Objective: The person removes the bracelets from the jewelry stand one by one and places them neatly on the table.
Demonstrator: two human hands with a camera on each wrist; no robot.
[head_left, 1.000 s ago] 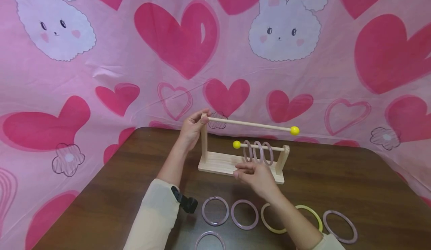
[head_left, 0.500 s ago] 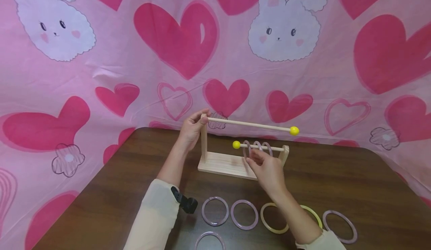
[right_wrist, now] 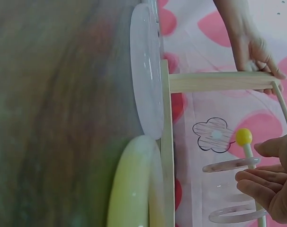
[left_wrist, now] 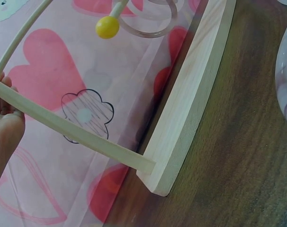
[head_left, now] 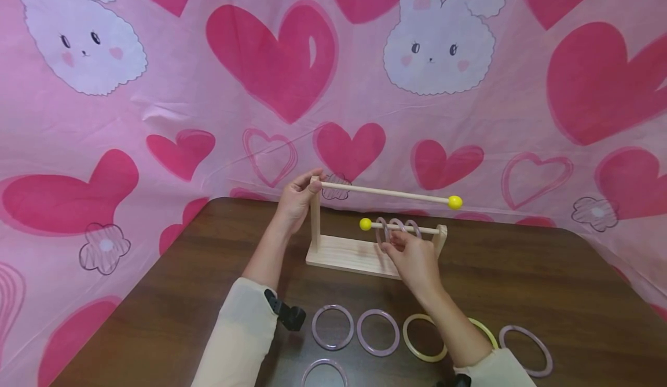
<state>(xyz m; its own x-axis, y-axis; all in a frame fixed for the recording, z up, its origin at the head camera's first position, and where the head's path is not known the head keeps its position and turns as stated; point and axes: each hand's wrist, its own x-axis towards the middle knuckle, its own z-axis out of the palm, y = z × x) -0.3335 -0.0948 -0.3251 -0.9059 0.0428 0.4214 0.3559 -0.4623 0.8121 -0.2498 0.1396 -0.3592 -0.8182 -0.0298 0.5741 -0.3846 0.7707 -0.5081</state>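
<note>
My left hand (head_left: pixel 295 204) holds the top of the left post of a pale wooden stand (head_left: pixel 349 254), thumb in front. From that post a long upper rod (head_left: pixel 385 192) runs rightward to a yellow ball end. Three pale purple rings hang on the shorter lower rod, which ends in a yellow ball (head_left: pixel 365 224). My right hand (head_left: pixel 418 262) is at these rings, its fingers by the middle one. In the right wrist view, thumb and fingers stand apart beside the ring (right_wrist: pixel 224 165) nearest the ball; whether they touch it I cannot tell.
On the dark table (head_left: pixel 182 317), in front of the stand, lie a purple ring (head_left: pixel 333 306), another purple ring (head_left: pixel 378 311), a yellow ring (head_left: pixel 428 359) and several more. My right forearm partly covers a second yellow ring (head_left: pixel 487 332). A pink heart-print cloth (head_left: pixel 359 97) hangs behind.
My right hand has moved up and rightward from below the lower rod to the hanging rings, then stayed almost still. My left hand keeps its grip on the post.
</note>
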